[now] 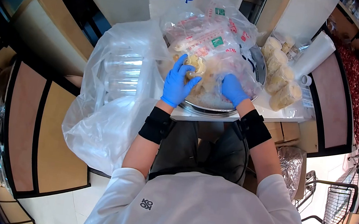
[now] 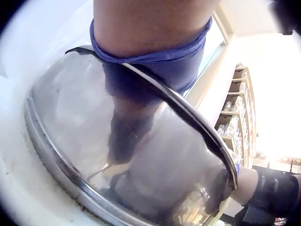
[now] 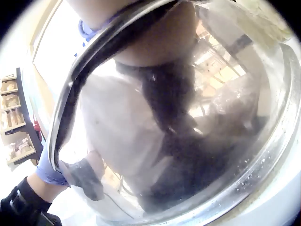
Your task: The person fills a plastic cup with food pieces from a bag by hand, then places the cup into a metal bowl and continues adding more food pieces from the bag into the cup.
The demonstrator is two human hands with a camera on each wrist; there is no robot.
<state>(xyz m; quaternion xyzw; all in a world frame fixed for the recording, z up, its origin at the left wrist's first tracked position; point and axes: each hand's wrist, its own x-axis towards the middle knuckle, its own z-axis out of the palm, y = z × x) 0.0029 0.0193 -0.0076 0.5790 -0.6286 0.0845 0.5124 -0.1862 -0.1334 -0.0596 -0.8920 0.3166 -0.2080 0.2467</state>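
Observation:
A wide steel bowl [image 1: 207,110] of pale dried food pieces stands on a white counter in front of me. My blue-gloved left hand [image 1: 178,83] grips a small clear round container [image 1: 195,66] heaped with the same pale food, held over the bowl's left side. My gloved right hand [image 1: 233,89] reaches down into the food on the right side, its fingers hidden. The wrist views show mostly the bowl's shiny outer wall [image 2: 94,141] [image 3: 235,155], with a glove cuff [image 2: 155,61] over the rim.
A big clear plastic bag [image 1: 113,93] of stacked clear containers hangs off the counter's left. Labelled packets [image 1: 209,29] pile up behind the bowl. Filled bags [image 1: 280,78] and a plastic roll [image 1: 314,53] lie on the right. Wire baskets [image 1: 336,203] stand low right.

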